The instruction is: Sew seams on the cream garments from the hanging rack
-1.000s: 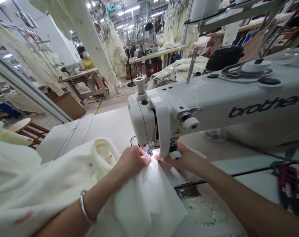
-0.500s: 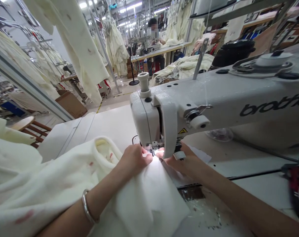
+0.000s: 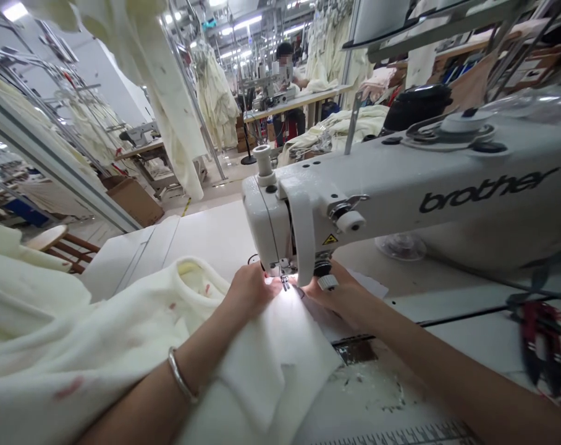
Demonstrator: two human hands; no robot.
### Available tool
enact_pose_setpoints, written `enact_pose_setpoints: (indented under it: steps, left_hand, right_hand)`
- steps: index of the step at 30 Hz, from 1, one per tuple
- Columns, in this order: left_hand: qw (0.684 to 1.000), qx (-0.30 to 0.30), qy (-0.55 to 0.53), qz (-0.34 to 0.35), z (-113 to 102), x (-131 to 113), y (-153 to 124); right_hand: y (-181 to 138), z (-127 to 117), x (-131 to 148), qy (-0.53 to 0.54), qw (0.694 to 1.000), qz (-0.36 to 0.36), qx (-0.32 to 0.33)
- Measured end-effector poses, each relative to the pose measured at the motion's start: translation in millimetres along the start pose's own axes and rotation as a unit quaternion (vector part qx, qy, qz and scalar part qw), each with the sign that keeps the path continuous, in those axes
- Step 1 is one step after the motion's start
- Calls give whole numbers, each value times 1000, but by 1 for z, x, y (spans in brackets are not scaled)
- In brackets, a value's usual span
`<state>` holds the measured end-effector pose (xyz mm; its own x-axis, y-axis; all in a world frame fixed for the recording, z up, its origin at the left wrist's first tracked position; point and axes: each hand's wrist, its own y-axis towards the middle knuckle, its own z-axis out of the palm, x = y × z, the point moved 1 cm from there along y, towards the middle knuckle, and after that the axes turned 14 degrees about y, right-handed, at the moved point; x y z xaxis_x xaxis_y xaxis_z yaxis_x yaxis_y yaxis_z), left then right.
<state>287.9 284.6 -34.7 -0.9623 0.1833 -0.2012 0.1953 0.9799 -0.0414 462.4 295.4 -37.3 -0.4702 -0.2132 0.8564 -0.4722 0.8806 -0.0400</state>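
Observation:
Cream fabric (image 3: 285, 337) with faint reddish marks runs under the presser foot (image 3: 285, 283) of a white sewing machine (image 3: 269, 213), lit by its lamp. Just left of the foot, my left hand (image 3: 250, 287) is closed on the fabric, thumb and fingers pinching its edge. My right hand (image 3: 329, 293) reaches in from the other side, behind the needle guard and a white knob. Its visible fingers grip the fabric right of the foot; the rest are hidden. A rounded ribbed opening of the garment (image 3: 199, 281) lies beside my left forearm.
Red-handled scissors (image 3: 540, 346) lie on the right of the table. A clear bobbin-like disc (image 3: 401, 247) sits behind the machine arm. A wooden stool (image 3: 49, 238) stands at left. Farther back, a person (image 3: 287, 80) sits at another machine among hanging garments (image 3: 213, 93).
The view has shifted, so the machine sits slightly further left and more of the table front shows. Both hands stay at the presser foot; the fabric's front edge has drawn a little towards it.

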Motion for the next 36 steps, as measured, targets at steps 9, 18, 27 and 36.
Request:
enact_pose_setpoints:
  steps: [9,18,27,36]
  left_hand:
    - [1000,1,2,-28,2,1,1]
    - [999,21,-1,-33,-1,-1,-1]
    - [998,25,-4,-57,-7,-10,-9]
    - [999,7,5,-48,-5,-10,-11]
  right_hand:
    - [-69,29,28,-253,937,-165,-177]
    - [-71,49,23,-219,931,-278,-89]
    - [-77,16,16,-144,944,-287,-75]
    - [-85,33,8,-202,919,-308,-137]
